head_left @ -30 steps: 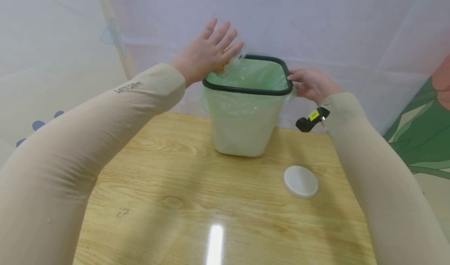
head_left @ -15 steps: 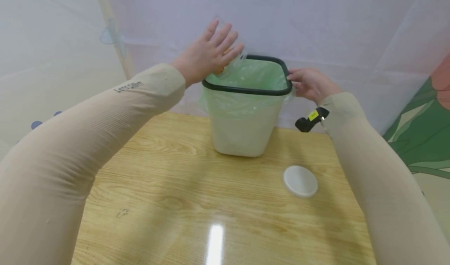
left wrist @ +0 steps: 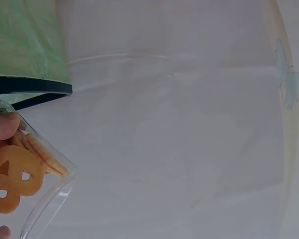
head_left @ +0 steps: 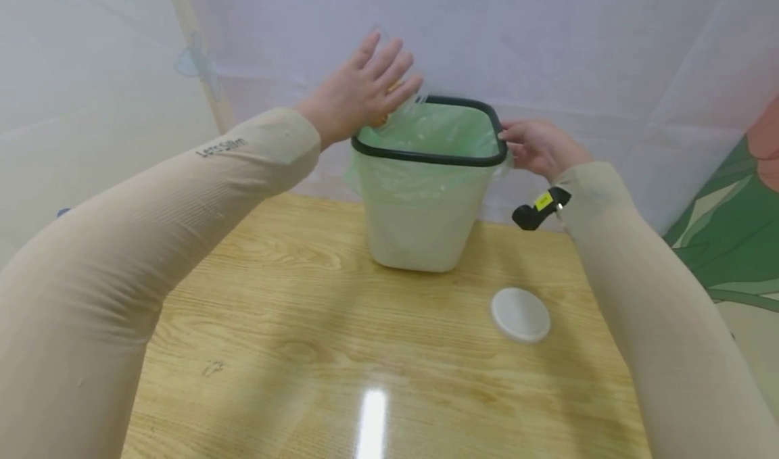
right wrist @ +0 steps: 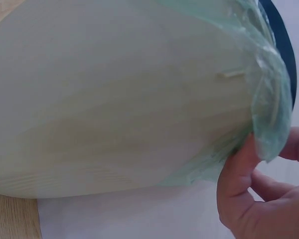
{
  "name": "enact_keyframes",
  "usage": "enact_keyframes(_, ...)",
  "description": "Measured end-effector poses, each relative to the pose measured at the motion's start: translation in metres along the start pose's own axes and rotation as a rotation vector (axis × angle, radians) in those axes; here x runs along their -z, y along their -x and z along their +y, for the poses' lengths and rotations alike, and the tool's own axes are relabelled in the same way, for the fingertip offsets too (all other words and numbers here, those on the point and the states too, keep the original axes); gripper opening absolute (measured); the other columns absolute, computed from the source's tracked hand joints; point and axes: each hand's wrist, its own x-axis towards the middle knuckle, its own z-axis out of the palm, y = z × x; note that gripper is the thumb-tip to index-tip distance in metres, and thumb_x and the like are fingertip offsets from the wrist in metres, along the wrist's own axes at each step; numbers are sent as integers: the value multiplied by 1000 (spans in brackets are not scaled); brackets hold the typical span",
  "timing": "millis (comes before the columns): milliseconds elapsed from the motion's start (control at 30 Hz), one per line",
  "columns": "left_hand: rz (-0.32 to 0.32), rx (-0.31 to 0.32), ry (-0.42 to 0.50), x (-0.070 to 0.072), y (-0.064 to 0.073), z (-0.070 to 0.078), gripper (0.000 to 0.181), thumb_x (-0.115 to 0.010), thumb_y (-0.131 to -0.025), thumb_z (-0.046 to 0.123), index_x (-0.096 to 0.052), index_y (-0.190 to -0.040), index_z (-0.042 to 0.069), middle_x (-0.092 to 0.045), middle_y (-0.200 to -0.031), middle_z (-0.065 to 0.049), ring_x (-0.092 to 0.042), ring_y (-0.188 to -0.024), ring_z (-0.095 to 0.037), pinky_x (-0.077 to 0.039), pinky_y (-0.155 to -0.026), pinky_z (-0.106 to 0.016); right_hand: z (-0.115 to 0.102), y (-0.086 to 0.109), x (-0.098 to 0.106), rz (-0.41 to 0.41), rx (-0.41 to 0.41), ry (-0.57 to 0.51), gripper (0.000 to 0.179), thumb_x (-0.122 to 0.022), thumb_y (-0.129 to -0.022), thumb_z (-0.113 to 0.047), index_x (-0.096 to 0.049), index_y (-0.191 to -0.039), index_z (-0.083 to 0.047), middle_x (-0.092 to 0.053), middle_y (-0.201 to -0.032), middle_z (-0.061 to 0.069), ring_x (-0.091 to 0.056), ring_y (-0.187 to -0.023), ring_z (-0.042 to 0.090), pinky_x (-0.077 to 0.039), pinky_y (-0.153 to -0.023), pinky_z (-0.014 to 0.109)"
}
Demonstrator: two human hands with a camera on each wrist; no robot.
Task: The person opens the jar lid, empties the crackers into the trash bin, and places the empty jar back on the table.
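On the table stands a pale trash bin point(head_left: 420, 229) with a black rim and a green plastic bag point(head_left: 447, 124) folded over it. Over the rim's left side, my left hand point(head_left: 359, 92) grips a clear plastic jar point(left wrist: 47, 206), tilted at the mouth of the bin. Orange ring-shaped snacks with cut-out faces point(left wrist: 24, 169) lie inside the jar; in the head view the hand hides most of them. My right hand point(head_left: 541, 146) holds the bin's right rim. Its thumb and fingers pinch around the edge, where the bag hangs down, in the right wrist view.
A round white lid point(head_left: 520, 315) lies on the wooden table point(head_left: 292, 330), right of the bin and in front of it. A pale cloth backdrop point(head_left: 578, 40) hangs close behind the bin. A small black device point(head_left: 541, 207) is strapped at the right wrist.
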Motion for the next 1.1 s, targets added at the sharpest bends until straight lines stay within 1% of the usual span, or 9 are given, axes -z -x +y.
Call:
enact_keyframes(167,-24,-24,2,2,-2,-2,73,-58,-97,36,-24,-151,2,-30,-150,-26,-26,-139,-42,-19,-114,-54,0,-1,1,-2,-4,9,60,-46,-99,2,-29,-153,-14,-24,-158,-7,-52,-106,11,-52,-74,25)
enact_keyframes(367,-39,-51,-36,2,0,-2,76,-57,-97,41,-22,-152,2,-29,-151,-26,-25,-140,-42,-18,-114,-55,1,-1,-1,11,3,12,58,-48,-98,4,-32,-151,-12,-33,-153,-4,-54,-99,11,-53,-75,25)
enact_keyframes(500,-23,-61,-55,2,1,-1,77,-56,-96,43,-23,-152,2,-31,-151,-26,-27,-139,-42,-20,-114,-55,0,-1,-2,23,3,18,57,-49,-98,3,-34,-151,-12,-36,-150,-4,-53,-99,11,-52,-75,25)
enact_keyframes(667,-24,-74,-63,4,0,-3,76,-58,-96,41,-22,-152,2,-31,-150,-26,-26,-139,-42,-19,-114,-54,0,-1,-3,24,6,32,57,-47,-98,3,-33,-151,-12,-32,-153,-3,-52,-100,11,-52,-74,24)
enact_keyframes(700,-25,-78,-68,4,0,-3,77,-58,-96,41,-22,-152,3,-31,-150,-26,-26,-139,-42,-19,-114,-54,1,-1,-3,23,6,32,57,-47,-98,3,-33,-151,-12,-35,-151,-2,-53,-100,11,-52,-74,24)
enact_keyframes(833,-17,-90,-91,4,0,-3,76,-58,-96,41,-24,-152,3,-32,-149,-25,-28,-138,-41,-20,-114,-54,2,-1,-4,27,4,43,56,-47,-99,2,-34,-151,-12,-34,-152,-2,-52,-102,11,-52,-75,24)
enact_keyframes(1000,-4,-94,-102,3,1,-3,75,-58,-95,42,-25,-151,4,-34,-148,-25,-29,-137,-41,-21,-113,-54,2,-1,-5,22,6,38,57,-47,-99,2,-33,-151,-12,-29,-156,-3,-52,-102,11,-52,-74,24)
enact_keyframes(1100,12,-102,-96,2,0,-3,75,-59,-95,41,-26,-151,4,-34,-148,-24,-30,-137,-41,-20,-114,-54,1,-2,-4,12,8,41,57,-47,-99,2,-31,-152,-12,-27,-157,-3,-52,-103,11,-52,-76,24)
